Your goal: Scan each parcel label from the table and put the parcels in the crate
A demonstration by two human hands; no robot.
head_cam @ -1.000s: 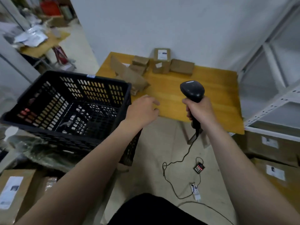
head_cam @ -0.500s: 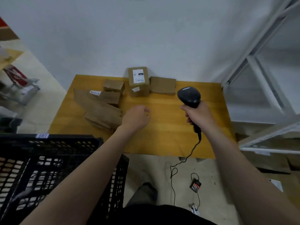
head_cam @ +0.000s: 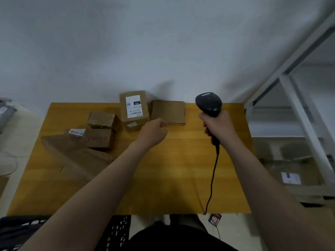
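Note:
Several brown cardboard parcels lie at the back of the yellow wooden table [head_cam: 172,178]. A box with a white label [head_cam: 134,107] stands at the back centre, and a flat plain parcel [head_cam: 169,111] lies to its right. Two small boxes [head_cam: 101,120] [head_cam: 98,138] and a long flat parcel [head_cam: 76,156] sit at the left. My left hand [head_cam: 154,132] hovers with loosely curled fingers just in front of the flat plain parcel, holding nothing. My right hand [head_cam: 216,124] grips a black barcode scanner [head_cam: 208,104] above the table's right side. The black crate [head_cam: 116,232] shows only at the bottom left.
The scanner's cable [head_cam: 212,178] runs over the table's front edge to a small device with red lights [head_cam: 214,219] on the floor. A white metal shelf frame [head_cam: 299,124] stands at the right, with a labelled carton [head_cam: 290,178] low beside it. A white wall backs the table.
My view has swung from the crate to the table. My left hand has reached forward to the parcels at the back. My right hand still holds the scanner.

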